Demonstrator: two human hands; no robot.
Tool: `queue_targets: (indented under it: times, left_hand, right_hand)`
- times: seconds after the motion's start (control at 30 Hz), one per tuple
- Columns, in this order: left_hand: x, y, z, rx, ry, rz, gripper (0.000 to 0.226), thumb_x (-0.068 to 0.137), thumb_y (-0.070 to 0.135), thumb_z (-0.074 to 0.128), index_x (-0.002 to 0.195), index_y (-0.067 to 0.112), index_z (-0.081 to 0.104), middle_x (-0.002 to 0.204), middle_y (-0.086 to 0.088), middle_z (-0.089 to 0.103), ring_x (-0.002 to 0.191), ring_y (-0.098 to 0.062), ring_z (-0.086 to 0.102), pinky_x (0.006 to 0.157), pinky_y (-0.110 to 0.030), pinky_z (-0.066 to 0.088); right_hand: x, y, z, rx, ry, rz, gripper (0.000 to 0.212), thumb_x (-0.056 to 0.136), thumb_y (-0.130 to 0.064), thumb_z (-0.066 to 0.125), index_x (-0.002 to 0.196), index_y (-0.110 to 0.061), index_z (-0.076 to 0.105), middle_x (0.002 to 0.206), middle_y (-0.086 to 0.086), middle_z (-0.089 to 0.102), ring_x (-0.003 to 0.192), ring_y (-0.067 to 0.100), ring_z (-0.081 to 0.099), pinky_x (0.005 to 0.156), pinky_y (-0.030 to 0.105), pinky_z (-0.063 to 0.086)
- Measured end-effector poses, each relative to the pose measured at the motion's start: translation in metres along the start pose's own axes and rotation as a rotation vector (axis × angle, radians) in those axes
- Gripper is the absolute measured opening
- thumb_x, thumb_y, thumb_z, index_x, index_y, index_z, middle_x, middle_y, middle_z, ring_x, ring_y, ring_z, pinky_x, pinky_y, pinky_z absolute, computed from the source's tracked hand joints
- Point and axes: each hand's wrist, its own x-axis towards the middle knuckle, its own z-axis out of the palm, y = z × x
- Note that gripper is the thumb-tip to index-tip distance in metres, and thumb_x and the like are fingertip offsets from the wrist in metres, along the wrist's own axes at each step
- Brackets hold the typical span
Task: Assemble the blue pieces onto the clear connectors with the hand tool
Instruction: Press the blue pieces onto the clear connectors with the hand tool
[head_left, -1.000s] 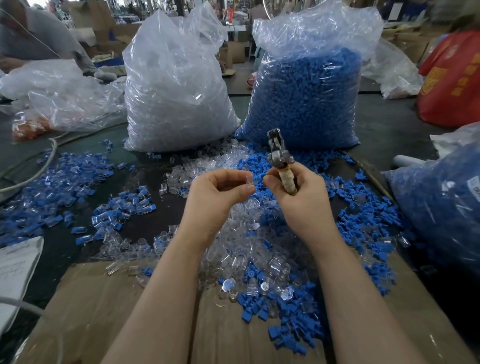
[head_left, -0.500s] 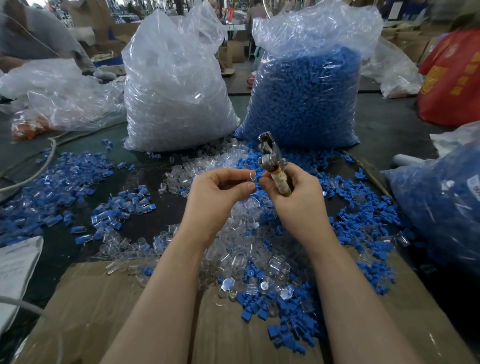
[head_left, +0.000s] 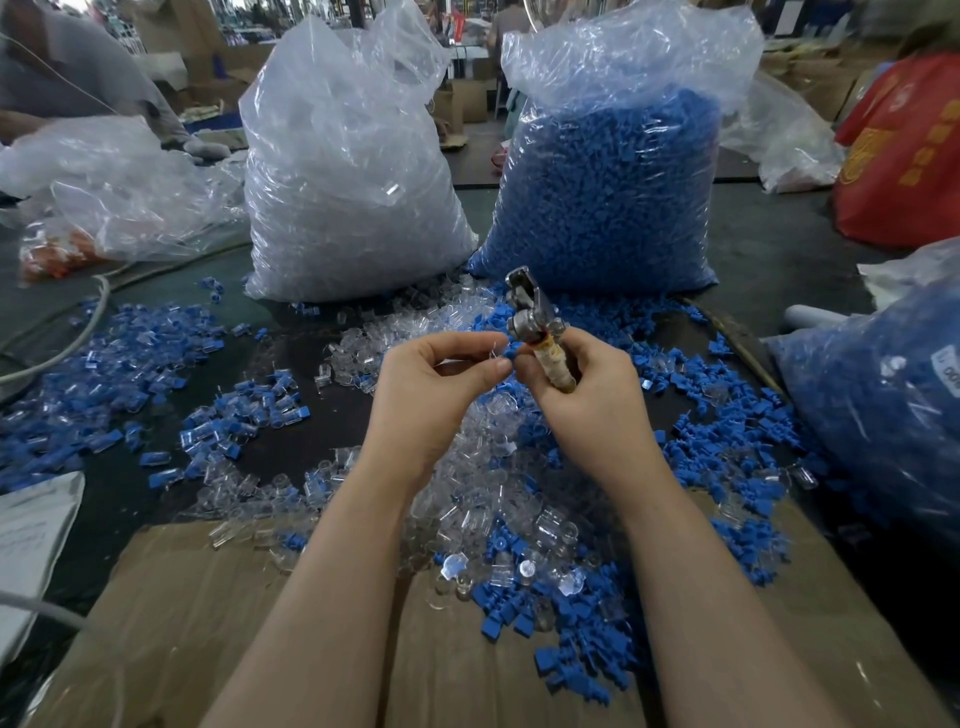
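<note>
My right hand (head_left: 592, 384) grips a metal hand tool (head_left: 532, 314) by its tape-wrapped handle, the jaws pointing up and away. My left hand (head_left: 431, 384) pinches a small clear connector (head_left: 496, 349) between thumb and fingertips, right beside the tool's head. A small blue piece (head_left: 511, 352) shows between the two hands. Below them lies a mixed heap of loose clear connectors (head_left: 483, 499) and blue pieces (head_left: 727, 457) on the dark table.
A bag of clear connectors (head_left: 348, 182) and a bag of blue pieces (head_left: 608, 192) stand behind the heap. Assembled blue-and-clear parts (head_left: 104, 374) spread at left. Flattened cardboard (head_left: 208, 613) covers the near edge. Another blue bag (head_left: 883, 405) sits at right; a white cable (head_left: 62, 348) runs at left.
The tool has tilted left and lowered toward my left hand. The two hands have drawn closer, so the connector now sits next to the tool's head.
</note>
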Motion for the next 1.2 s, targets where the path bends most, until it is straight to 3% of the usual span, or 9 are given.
queue_targets:
  times: [0.33, 0.43, 0.57, 0.67, 0.83, 1.2]
  left_hand:
    - [0.000, 0.000, 0.002, -0.001, 0.014, 0.014, 0.029, 0.078, 0.002, 0.078, 0.081, 0.030, 0.073, 0.081, 0.011, 0.076, 0.079, -0.002, 0.071, 0.068, -0.010, 0.051]
    - [0.001, -0.002, 0.001, -0.016, 0.019, 0.003, 0.024, 0.080, 0.002, 0.077, 0.089, 0.024, 0.074, 0.083, 0.007, 0.076, 0.081, -0.005, 0.070, 0.074, -0.017, 0.055]
    - [0.003, -0.003, 0.000, -0.068, 0.030, -0.018, 0.026, 0.082, 0.000, 0.074, 0.100, 0.018, 0.070, 0.089, -0.002, 0.070, 0.082, -0.012, 0.067, 0.081, -0.025, 0.057]
    - [0.004, -0.003, -0.001, -0.105, 0.033, -0.019, 0.027, 0.083, -0.002, 0.072, 0.101, 0.017, 0.068, 0.092, -0.006, 0.068, 0.083, -0.013, 0.067, 0.080, -0.024, 0.057]
    - [0.005, -0.004, -0.002, -0.115, 0.035, -0.005, 0.028, 0.082, -0.004, 0.072, 0.103, 0.013, 0.066, 0.090, -0.001, 0.069, 0.079, -0.006, 0.067, 0.081, -0.024, 0.057]
    - [0.007, -0.006, -0.006, -0.104, 0.018, 0.019, 0.029, 0.082, -0.007, 0.071, 0.101, 0.015, 0.066, 0.086, 0.005, 0.072, 0.080, -0.008, 0.069, 0.078, -0.023, 0.055]
  right_hand:
    - [0.000, -0.002, 0.000, -0.024, -0.014, 0.020, 0.010, 0.090, -0.026, 0.068, 0.089, -0.016, 0.067, 0.076, 0.005, 0.067, 0.073, 0.027, 0.063, 0.069, 0.050, 0.054]
    - [0.001, -0.002, -0.003, -0.014, -0.022, 0.043, 0.012, 0.090, -0.026, 0.067, 0.091, -0.015, 0.067, 0.079, 0.006, 0.069, 0.078, 0.028, 0.065, 0.074, 0.051, 0.054]
    - [0.002, 0.004, -0.012, -0.092, -0.050, 0.075, 0.002, 0.089, -0.026, 0.066, 0.088, -0.024, 0.066, 0.078, -0.003, 0.068, 0.073, 0.014, 0.063, 0.073, 0.045, 0.055]
    - [0.002, 0.006, -0.016, -0.145, -0.094, 0.088, 0.010, 0.088, -0.026, 0.066, 0.084, -0.035, 0.062, 0.078, -0.010, 0.068, 0.074, 0.011, 0.064, 0.072, 0.042, 0.055]
    - [0.002, 0.007, -0.019, -0.227, -0.204, 0.106, 0.005, 0.087, -0.026, 0.066, 0.086, -0.025, 0.060, 0.074, -0.005, 0.064, 0.072, 0.021, 0.060, 0.071, 0.048, 0.053]
    - [0.002, 0.003, -0.018, -0.316, -0.293, 0.113, 0.010, 0.086, -0.025, 0.065, 0.094, -0.022, 0.061, 0.086, -0.002, 0.066, 0.081, 0.022, 0.061, 0.076, 0.048, 0.053]
